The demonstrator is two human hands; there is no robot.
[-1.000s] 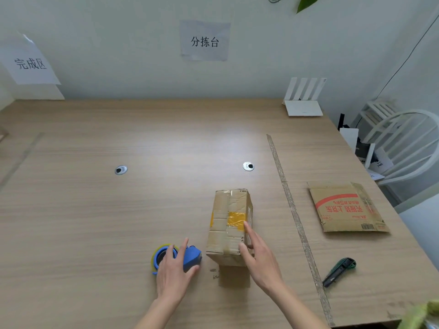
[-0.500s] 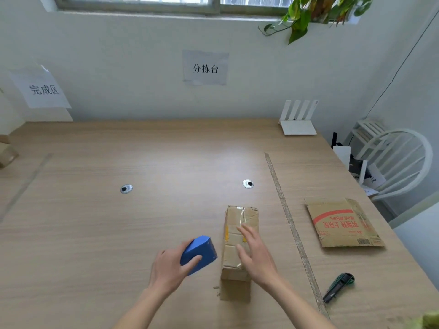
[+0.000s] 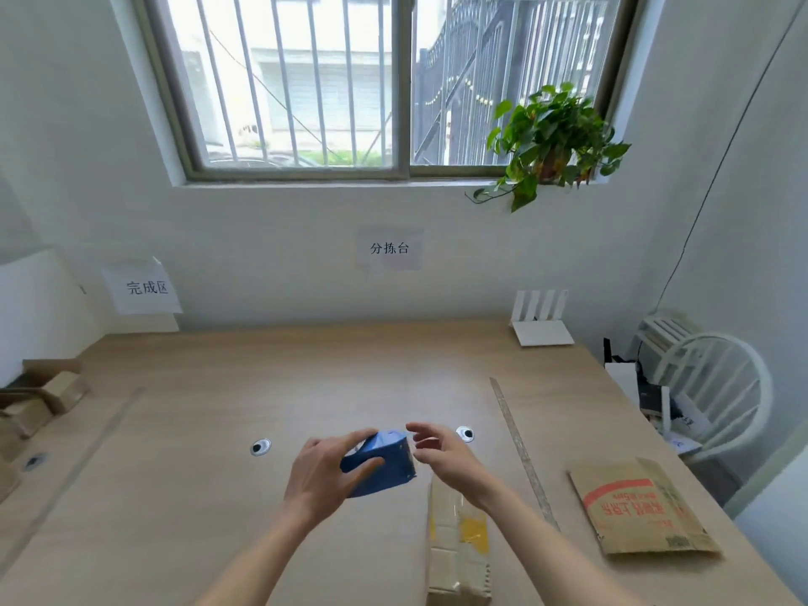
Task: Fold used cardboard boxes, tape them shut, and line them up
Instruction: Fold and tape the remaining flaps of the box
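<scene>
My left hand (image 3: pixel 325 470) grips a blue tape dispenser (image 3: pixel 384 463), lifted above the wooden table (image 3: pixel 262 387). My right hand (image 3: pixel 441 452) hovers just to the right of the dispenser, fingers loosely curled toward its end, holding nothing that I can see. Below my right wrist, a small brown cardboard box (image 3: pixel 459 553) with yellow and clear tape stands on the table near the front edge. A flattened cardboard box (image 3: pixel 638 505) with red print lies flat at the right.
Folded cardboard boxes (image 3: pixel 39 395) sit at the table's far left edge. A tape strip (image 3: pixel 520 448) runs along the table right of centre. A white router (image 3: pixel 542 319) stands at the back right. A white chair (image 3: pixel 708 387) is beside the table's right edge.
My left hand raised the blue tape dispenser off the table. My right hand left the small box and came up beside the dispenser. The view tilted upward, showing the window.
</scene>
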